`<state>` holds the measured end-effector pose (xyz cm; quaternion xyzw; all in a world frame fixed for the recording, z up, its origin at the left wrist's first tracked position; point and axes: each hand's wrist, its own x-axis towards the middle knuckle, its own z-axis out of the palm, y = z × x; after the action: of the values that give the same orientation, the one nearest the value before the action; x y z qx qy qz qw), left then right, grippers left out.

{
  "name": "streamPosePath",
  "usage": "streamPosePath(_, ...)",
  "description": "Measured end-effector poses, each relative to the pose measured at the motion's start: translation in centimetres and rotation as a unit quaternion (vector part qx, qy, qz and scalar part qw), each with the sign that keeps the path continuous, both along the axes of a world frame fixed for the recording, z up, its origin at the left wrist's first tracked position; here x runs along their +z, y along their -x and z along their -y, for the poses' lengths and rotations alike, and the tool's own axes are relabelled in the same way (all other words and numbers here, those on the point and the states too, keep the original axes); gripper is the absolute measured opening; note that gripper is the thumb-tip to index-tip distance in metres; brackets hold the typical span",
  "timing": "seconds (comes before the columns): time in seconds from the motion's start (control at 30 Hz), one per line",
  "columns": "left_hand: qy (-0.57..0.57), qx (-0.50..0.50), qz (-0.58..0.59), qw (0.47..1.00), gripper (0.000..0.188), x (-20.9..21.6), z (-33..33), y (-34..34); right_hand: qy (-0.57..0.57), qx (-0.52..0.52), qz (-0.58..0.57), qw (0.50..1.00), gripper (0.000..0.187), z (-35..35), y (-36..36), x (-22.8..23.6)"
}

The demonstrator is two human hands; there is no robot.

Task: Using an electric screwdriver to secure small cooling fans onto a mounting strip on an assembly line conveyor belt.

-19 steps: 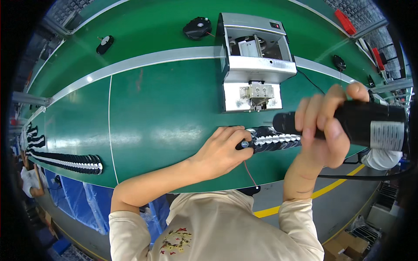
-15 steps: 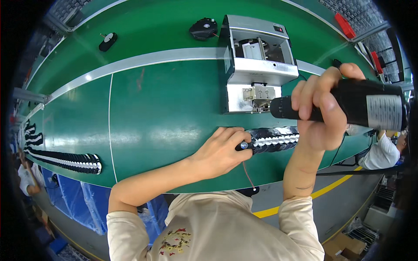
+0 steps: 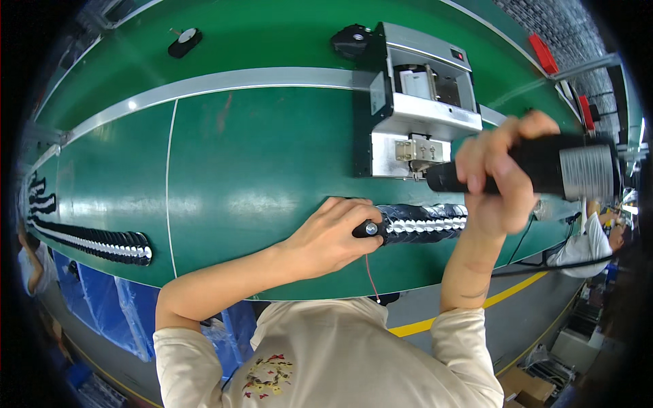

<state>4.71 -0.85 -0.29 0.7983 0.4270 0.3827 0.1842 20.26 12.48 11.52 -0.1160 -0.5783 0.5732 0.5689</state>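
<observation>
A black electric screwdriver (image 3: pixel 551 163) is gripped in my right hand (image 3: pixel 500 173), tilted nearly level. Its narrow front end lies by the small metal outlet block (image 3: pixel 422 149) of a silver screw feeder (image 3: pixel 425 102); the tip is hard to make out. My left hand (image 3: pixel 333 234) is closed around a small black part (image 3: pixel 367 230) with a shiny round spot on top. A thin red wire (image 3: pixel 371 279) trails from beneath that hand toward the table edge. Touching or just beside this part is the end of a row of overlapping black-and-silver parts (image 3: pixel 422 226).
A second long row of similar parts (image 3: pixel 95 241) curves along the left table edge. On the raised back shelf lie a black device (image 3: pixel 352 41) and a small black piece (image 3: pixel 185 42). Other people sit at far left and right (image 3: pixel 585 241). Red bins (image 3: pixel 543 53) stand back right.
The view has shifted, so the feeder appears farther right. My left hand and its black part appear slightly more to the left. The screwdriver's front end stays close to the feeder outlet.
</observation>
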Motion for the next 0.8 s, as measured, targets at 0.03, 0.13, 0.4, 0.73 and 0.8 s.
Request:
streamPosePath(0.03, 0.003, -0.001, 0.004, 1.0, 0.015, 0.0, 0.0, -0.1, -0.012, 0.013, -0.009, 1.0, 0.042, 0.6, -0.3, -0.2)
streamPosePath(0.13, 0.001, -0.005, 0.001, 1.0, 0.019, -0.4, -0.1, 0.0, 0.022, -0.003, 0.002, 1.0, 0.045, 3.6, -0.9, -0.7)
streamPosePath(0.4, -0.006, -0.008, -0.002, 1.0, 0.019, -0.7, 0.0, 0.2, 0.056, 0.016, 0.05, 0.997, 0.042, 5.4, -0.2, -2.7)
streamPosePath(0.73, -0.009, 0.003, -0.001, 1.0, 0.02, -0.7, 0.1, 0.3, 0.045, 0.068, 0.103, 0.991, 0.039, 5.7, -0.1, -3.0)
streamPosePath(0.8, -0.007, 0.004, -0.002, 1.0, 0.02, -0.7, 0.1, 0.2, 0.031, 0.077, 0.115, 0.99, 0.039, 5.8, -0.2, -3.1)
